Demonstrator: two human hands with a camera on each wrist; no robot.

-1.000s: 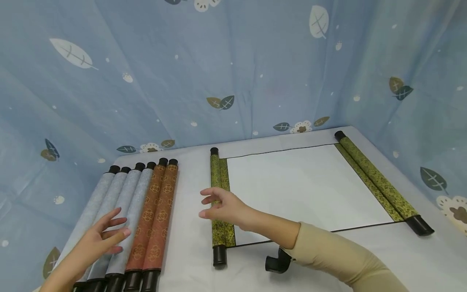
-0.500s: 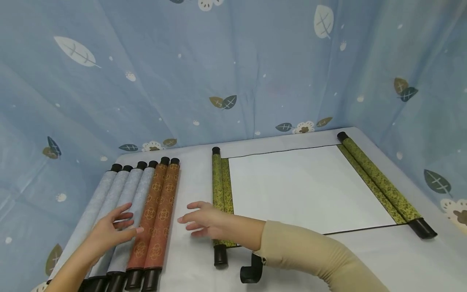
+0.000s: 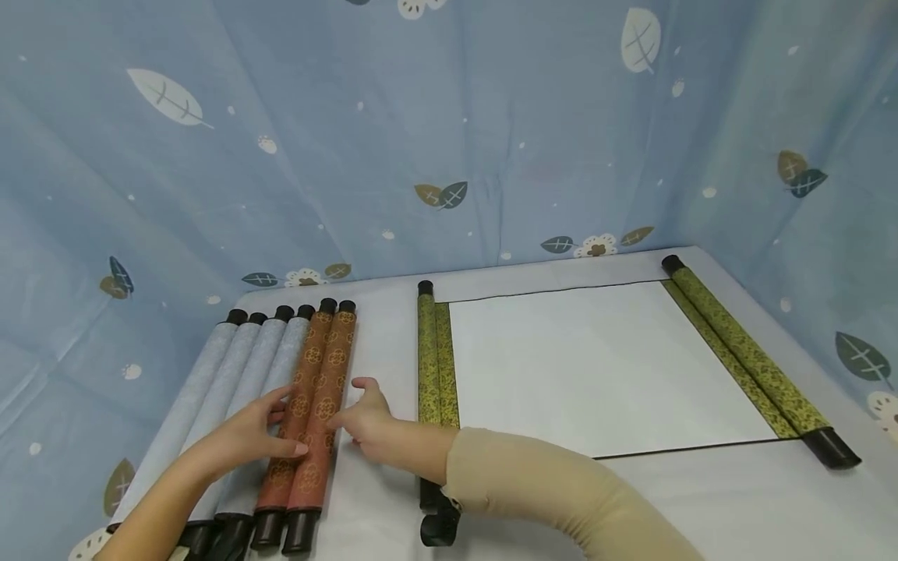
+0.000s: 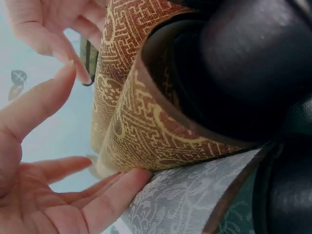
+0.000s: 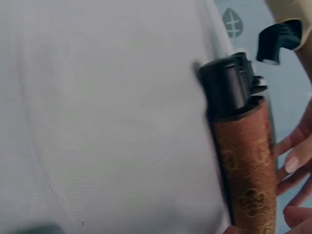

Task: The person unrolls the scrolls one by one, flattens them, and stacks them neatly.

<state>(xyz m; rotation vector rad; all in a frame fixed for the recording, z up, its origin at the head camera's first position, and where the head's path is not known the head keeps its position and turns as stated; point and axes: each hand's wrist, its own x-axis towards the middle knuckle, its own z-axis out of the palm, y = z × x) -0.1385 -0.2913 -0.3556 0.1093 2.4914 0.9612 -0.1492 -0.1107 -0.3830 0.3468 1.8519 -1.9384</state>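
Two orange-brown patterned scroll rolls lie side by side, black knobs at their ends. My left hand reaches over them, thumb and fingers spread. In the left wrist view its fingertips touch where the brown roll meets a grey one, while its thumb stays apart from the rolls. My right hand is at the right side of the brown pair, a fingertip at the right-hand roll. In the right wrist view its fingers show only at the bottom edge, beside the brown roll, so contact is partly hidden.
Several pale grey-blue scroll rolls lie left of the brown pair. On the right, a green-edged scroll is spread out, showing its white sheet. A blue leaf-print curtain hangs behind the table.
My right hand has moved left from the green roll to the brown pair. My left hand has moved right from the grey rolls onto the brown ones. The scrolls lie as before.
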